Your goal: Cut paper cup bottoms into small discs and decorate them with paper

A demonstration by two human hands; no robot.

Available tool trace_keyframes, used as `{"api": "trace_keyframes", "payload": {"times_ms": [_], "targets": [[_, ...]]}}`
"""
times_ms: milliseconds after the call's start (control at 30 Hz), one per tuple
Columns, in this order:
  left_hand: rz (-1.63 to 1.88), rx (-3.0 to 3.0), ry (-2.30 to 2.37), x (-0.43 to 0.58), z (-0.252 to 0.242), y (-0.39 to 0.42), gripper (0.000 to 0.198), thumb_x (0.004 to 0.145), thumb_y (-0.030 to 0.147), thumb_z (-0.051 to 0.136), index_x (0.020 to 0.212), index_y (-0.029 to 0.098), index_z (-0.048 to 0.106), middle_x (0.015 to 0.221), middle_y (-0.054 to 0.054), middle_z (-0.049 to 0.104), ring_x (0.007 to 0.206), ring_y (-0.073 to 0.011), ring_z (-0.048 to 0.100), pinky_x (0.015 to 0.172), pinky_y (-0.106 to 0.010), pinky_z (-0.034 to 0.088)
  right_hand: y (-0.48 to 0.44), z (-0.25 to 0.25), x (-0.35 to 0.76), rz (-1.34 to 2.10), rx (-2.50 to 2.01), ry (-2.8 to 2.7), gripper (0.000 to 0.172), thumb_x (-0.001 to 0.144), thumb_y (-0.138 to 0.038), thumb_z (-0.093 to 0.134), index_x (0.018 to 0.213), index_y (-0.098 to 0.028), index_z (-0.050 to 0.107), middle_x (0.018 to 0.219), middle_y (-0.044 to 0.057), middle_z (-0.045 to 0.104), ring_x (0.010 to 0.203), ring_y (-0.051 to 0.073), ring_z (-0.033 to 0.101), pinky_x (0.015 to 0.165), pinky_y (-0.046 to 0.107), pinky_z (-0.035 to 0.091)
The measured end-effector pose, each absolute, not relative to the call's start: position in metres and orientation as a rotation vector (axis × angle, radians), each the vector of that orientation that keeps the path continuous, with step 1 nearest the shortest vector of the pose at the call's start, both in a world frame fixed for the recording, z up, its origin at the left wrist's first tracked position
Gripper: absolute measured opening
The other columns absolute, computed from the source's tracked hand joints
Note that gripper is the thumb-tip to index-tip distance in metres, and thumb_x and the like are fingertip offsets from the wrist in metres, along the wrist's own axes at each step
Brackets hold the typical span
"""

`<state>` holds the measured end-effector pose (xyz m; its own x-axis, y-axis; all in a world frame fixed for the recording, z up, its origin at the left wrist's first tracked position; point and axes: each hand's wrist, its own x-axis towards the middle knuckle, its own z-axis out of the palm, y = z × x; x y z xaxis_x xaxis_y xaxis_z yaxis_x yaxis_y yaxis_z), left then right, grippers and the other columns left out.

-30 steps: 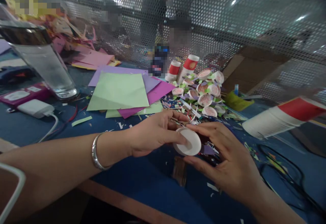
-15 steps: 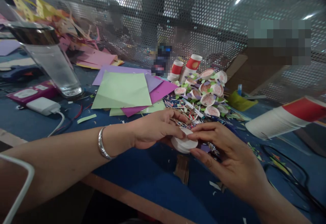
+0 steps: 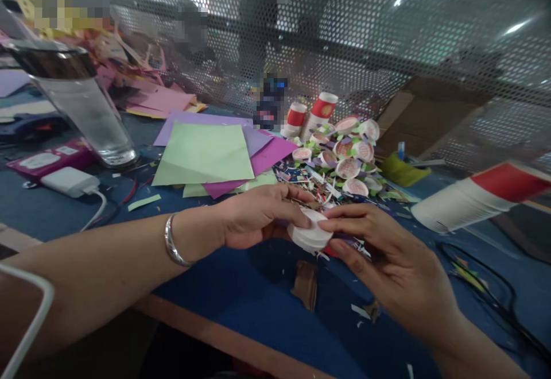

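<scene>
Between my two hands is a small round white paper piece (image 3: 310,238) that looks like a cut-off cup bottom. My left hand (image 3: 267,212) pinches it from the left, with the thumb lying on its flat top. On the other side, my right hand (image 3: 387,258) grips its edge between fingers and thumb. The piece is held a little above the blue table (image 3: 258,304), over the near side of a heap of paper scraps (image 3: 316,186). What lies under the piece is partly hidden by my fingers.
Behind the scraps are several round cup-bottom pieces with green and purple paper (image 3: 348,167) and stacked red-and-white cups (image 3: 321,112). A tilted cup stack (image 3: 477,195) lies right. Coloured sheets (image 3: 206,152), a water bottle (image 3: 92,109) and a white charger (image 3: 71,182) are left.
Both hands have lifted and tipped the white paper piece slightly, so more of its side faces me. A bit of red now shows beside it near my right fingers.
</scene>
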<state>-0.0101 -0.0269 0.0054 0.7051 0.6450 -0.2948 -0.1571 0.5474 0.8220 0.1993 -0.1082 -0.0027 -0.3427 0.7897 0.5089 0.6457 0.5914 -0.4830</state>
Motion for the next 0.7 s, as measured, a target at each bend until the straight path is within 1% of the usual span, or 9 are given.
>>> {"api": "trace_keyframes", "payload": {"times_ms": [100, 200, 300, 433, 600, 700], "targets": [[0.505, 0.827, 0.605, -0.0089, 0.0059, -0.0267, 0.042, 0.064, 0.001, 0.078, 0.101, 0.014, 0.062, 0.084, -0.001, 0.071, 0.07, -0.011, 0.07, 0.071, -0.024, 0.056, -0.1084, -0.0016, 0.1993, 0.236, -1.115, -2.079, 0.02, 0.097, -0.02, 0.065, 0.114, -0.027, 0.071, 0.115, 0.004, 0.068, 0.109, 0.016, 0.065, 0.093, 0.027, 0.05], [0.49, 0.811, 0.586, -0.0093, 0.0064, -0.0266, 0.04, 0.066, 0.003, 0.081, 0.1, 0.014, 0.062, 0.083, -0.001, 0.072, 0.071, -0.0106, 0.07, 0.073, -0.023, 0.055, -0.1084, 0.0, 0.199, 0.219, -1.106, -2.083, 0.02, 0.097, -0.018, 0.065, 0.114, -0.026, 0.072, 0.114, 0.004, 0.069, 0.109, 0.016, 0.066, 0.093, 0.027, 0.051], [0.476, 0.847, 0.546, -0.0115, 0.0064, -0.0267, 0.048, 0.066, 0.007, 0.085, 0.107, 0.014, 0.061, 0.087, -0.003, 0.074, 0.076, -0.0118, 0.072, 0.076, -0.023, 0.055, -0.1085, 0.0014, 0.1984, 0.219, -1.101, -2.081, 0.018, 0.096, -0.018, 0.065, 0.111, -0.025, 0.073, 0.112, 0.005, 0.07, 0.107, 0.016, 0.066, 0.092, 0.027, 0.052], [0.438, 0.907, 0.509, -0.0143, 0.006, -0.0267, 0.06, 0.066, 0.005, 0.087, 0.117, 0.013, 0.057, 0.088, -0.004, 0.075, 0.078, -0.0128, 0.074, 0.076, -0.023, 0.054, -0.11, 0.0027, 0.1982, 0.239, -1.105, -2.075, 0.018, 0.096, -0.017, 0.065, 0.11, -0.025, 0.073, 0.112, 0.005, 0.069, 0.106, 0.017, 0.067, 0.091, 0.028, 0.052], [0.396, 0.934, 0.514, -0.0148, 0.0066, -0.0281, 0.064, 0.067, 0.003, 0.086, 0.122, 0.014, 0.055, 0.088, -0.004, 0.075, 0.077, -0.0123, 0.074, 0.076, -0.023, 0.055, -0.1127, 0.0024, 0.199, 0.28, -1.125, -2.079, 0.02, 0.096, -0.018, 0.066, 0.111, -0.028, 0.073, 0.111, 0.005, 0.068, 0.107, 0.019, 0.066, 0.09, 0.033, 0.053], [0.405, 0.952, 0.496, -0.0141, 0.0068, -0.0299, 0.06, 0.069, 0.004, 0.085, 0.121, 0.014, 0.056, 0.087, -0.004, 0.074, 0.076, -0.0121, 0.073, 0.074, -0.023, 0.055, -0.1128, 0.0012, 0.1987, 0.287, -1.132, -2.072, 0.019, 0.096, -0.019, 0.066, 0.111, -0.029, 0.072, 0.111, 0.006, 0.068, 0.106, 0.021, 0.066, 0.089, 0.036, 0.053]]}}
